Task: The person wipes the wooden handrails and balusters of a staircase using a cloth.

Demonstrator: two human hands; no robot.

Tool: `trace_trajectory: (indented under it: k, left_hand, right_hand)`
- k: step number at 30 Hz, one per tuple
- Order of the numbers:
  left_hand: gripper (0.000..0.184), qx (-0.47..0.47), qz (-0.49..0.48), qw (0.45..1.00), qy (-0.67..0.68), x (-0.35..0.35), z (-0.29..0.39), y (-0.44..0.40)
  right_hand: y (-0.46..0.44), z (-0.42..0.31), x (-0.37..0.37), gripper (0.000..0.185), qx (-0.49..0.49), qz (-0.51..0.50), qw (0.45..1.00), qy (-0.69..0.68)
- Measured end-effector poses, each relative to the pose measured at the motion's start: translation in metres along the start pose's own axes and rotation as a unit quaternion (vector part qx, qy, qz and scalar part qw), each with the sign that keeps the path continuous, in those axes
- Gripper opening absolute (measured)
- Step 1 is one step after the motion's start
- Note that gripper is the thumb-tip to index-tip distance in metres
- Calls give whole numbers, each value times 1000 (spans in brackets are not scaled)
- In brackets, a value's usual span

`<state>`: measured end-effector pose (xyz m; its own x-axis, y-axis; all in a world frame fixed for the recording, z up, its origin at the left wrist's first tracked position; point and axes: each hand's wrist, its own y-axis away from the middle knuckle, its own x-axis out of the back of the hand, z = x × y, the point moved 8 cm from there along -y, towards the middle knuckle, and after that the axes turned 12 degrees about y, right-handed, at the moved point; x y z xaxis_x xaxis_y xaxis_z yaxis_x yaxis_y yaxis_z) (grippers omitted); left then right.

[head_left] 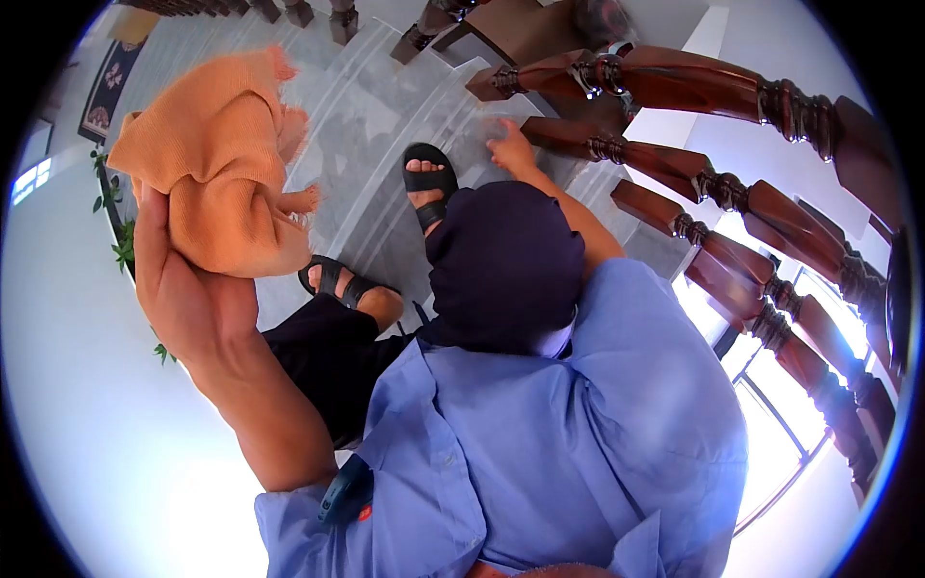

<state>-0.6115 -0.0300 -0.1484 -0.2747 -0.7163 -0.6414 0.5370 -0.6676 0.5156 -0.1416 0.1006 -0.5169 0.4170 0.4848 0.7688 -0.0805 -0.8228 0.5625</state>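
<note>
My left hand (198, 289) is raised at the left with its fingers closed around an orange cloth (217, 159). The cloth is bunched and folded, has a frayed fringe along one side, and hides most of the fingertips. Lower down on the right, my right hand (513, 149) reaches toward the grey stair steps (371, 144), beside the foot of a dark wooden baluster (559, 138). Its fingers look slightly apart and somewhat blurred, and no object shows in them. Whether it touches the step or the baluster I cannot tell.
Glossy turned balusters (699, 82) line the right side. A white wall (87, 385) runs along the left, with green leaves (125, 246) at its edge. My feet in black sandals (431, 173) stand on the steps. A patterned mat (111, 87) lies at the upper left.
</note>
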Motion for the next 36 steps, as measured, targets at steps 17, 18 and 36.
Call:
trace_trajectory:
  k: [17,18,36]
  left_hand:
    - [47,15,-57,997,43,-2,0,3]
    - [47,13,-56,997,43,-2,0,4]
    - [49,-8,-40,999,-7,-13,-17,9]
  right_hand:
    - [-27,-16,30,66,-6,78,987,138]
    - [-31,-10,30,68,-27,84,987,132]
    - [-46,-33,38,29,-39,146,978,144]
